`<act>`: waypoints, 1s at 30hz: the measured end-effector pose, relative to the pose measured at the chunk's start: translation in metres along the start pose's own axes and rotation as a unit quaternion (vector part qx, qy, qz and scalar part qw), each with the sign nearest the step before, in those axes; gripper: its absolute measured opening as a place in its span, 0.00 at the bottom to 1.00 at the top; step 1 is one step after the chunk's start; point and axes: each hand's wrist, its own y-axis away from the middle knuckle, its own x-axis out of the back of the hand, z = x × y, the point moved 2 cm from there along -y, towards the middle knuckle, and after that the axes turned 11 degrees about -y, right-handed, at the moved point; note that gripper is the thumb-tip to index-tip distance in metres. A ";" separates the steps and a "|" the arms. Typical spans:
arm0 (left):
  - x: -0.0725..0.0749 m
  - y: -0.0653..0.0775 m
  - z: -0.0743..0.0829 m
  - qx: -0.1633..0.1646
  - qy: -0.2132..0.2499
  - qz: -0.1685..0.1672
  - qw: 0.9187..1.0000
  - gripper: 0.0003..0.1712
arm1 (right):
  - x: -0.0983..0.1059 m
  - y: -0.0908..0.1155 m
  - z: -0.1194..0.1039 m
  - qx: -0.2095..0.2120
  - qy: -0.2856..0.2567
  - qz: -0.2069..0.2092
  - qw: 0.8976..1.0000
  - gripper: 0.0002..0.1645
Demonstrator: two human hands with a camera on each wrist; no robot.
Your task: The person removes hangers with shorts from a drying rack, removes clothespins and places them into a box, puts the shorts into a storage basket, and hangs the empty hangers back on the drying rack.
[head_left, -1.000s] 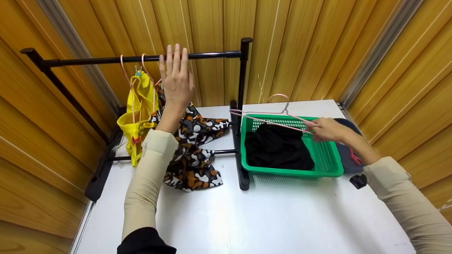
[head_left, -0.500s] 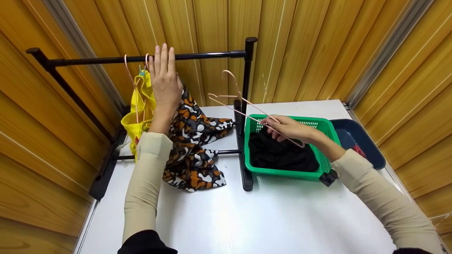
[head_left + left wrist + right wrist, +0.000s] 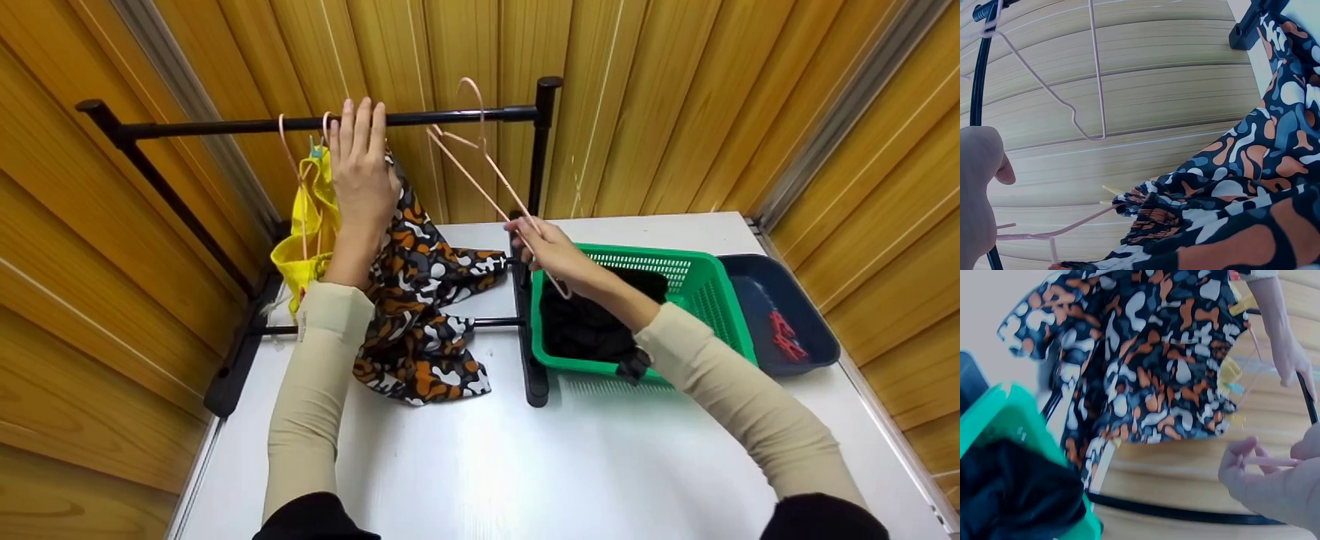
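My left hand point(image 3: 364, 176) lies over the black rail point(image 3: 442, 117) of a clothes rack, fingers straight and raised against it. In the left wrist view this hand point(image 3: 979, 191) covers part of the rail. A pink wire hanger point(image 3: 483, 144) is pinched in my right hand point(image 3: 555, 251), its hook up level with the rail at the rack's right end. Thumb and fingertips meet on the hanger wire point(image 3: 1269, 462) in the right wrist view. Camouflage-patterned trousers point(image 3: 420, 292) hang just below my left hand, beside a yellow garment point(image 3: 300, 217) on another pink hanger.
A green basket point(image 3: 559, 364) with black cloth point(image 3: 592, 330) stands right of the rack, partly under my right arm. Beyond it, a dark blue tray point(image 3: 799, 292) holds red clothespins point(image 3: 785, 337). The rack's right post point(image 3: 538, 172) stands close behind the hanger. Wooden-panel walls enclose the white table.
My right hand has carried the hanger left and up from over the basket to the rail, its hook turning upright. The left hand stays on the rail, having shifted slightly left along it.
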 end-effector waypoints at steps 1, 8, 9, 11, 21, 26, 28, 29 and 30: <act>0.001 0.000 0.001 -0.001 0.003 0.000 1.000 0.40 | -0.006 -0.003 0.000 -0.001 -0.006 0.011 1.000 0.27; 0.003 -0.001 0.004 -0.006 0.011 -0.012 1.000 0.43 | -0.046 -0.018 0.006 -0.010 0.011 0.035 0.999 0.27; 0.003 -0.001 0.004 -0.006 0.011 -0.014 1.000 0.43 | -0.051 -0.018 0.009 -0.014 0.010 0.030 0.999 0.28; 0.003 0.000 0.004 -0.007 0.012 -0.018 1.000 0.44 | -0.060 -0.020 0.017 -0.018 0.005 0.024 1.000 0.28; 0.002 0.000 0.005 -0.011 0.014 -0.026 1.000 0.45 | -0.072 -0.019 0.040 0.006 0.103 -0.013 0.995 0.34; 0.002 -0.002 0.003 -0.016 0.007 -0.028 0.999 0.45 | -0.050 -0.007 0.039 0.008 0.146 -0.034 0.989 0.37; 0.002 -0.002 0.002 -0.013 0.005 -0.035 0.999 0.45 | -0.031 -0.002 0.038 0.008 0.149 -0.031 0.988 0.37; 0.003 -0.003 0.002 -0.009 0.005 -0.039 0.999 0.45 | -0.019 0.001 0.038 0.008 0.152 -0.027 0.988 0.36; 0.003 -0.004 0.002 -0.005 0.006 -0.046 0.999 0.45 | -0.006 0.005 0.039 0.012 0.156 -0.025 0.987 0.35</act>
